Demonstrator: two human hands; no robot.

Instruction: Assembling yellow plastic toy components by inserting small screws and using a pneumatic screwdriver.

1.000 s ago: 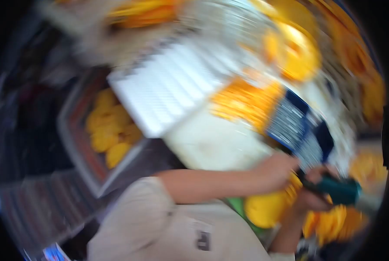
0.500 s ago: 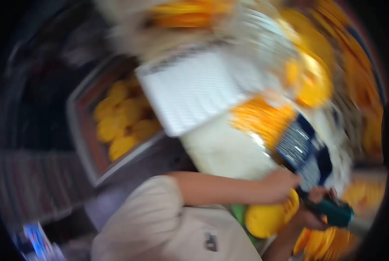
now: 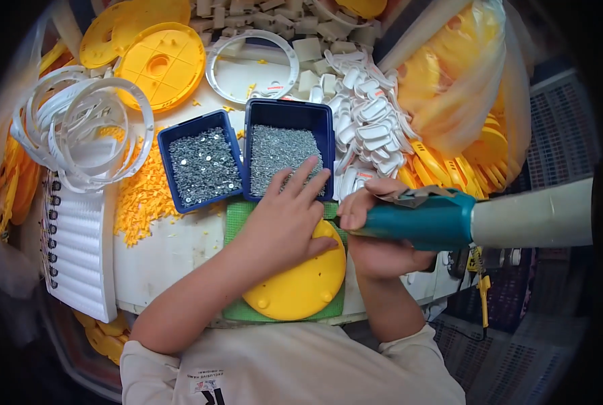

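Note:
My left hand (image 3: 289, 219) stretches over a round yellow plastic disc (image 3: 294, 290), fingers apart. Its fingertips reach over the near edge of a dark blue bin (image 3: 326, 128) filled with small metal screws (image 3: 284, 143); the thumb rests at the disc. The disc lies on a green mat (image 3: 236, 217) at the table's near edge. In my right hand (image 3: 382, 251) is a teal power screwdriver (image 3: 423, 223), held sideways with its tip toward the left hand and its pale rear end toward the right. Left of the screws, a smaller blue bin (image 3: 168, 177) holds round metal pieces (image 3: 203, 165).
Small yellow parts (image 3: 141, 196) are heaped on the left, beside a white ribbed panel (image 3: 85, 250) and stacked white rings (image 3: 78, 128). White plastic pieces (image 3: 369, 121) pile up behind the bins. A clear bag of yellow parts (image 3: 456, 94) stands far right.
The view has turned and sharpened from a tilted blur. My left hand has moved from beside the screwdriver's tip to the screw bin. The screwdriver stays in my right hand.

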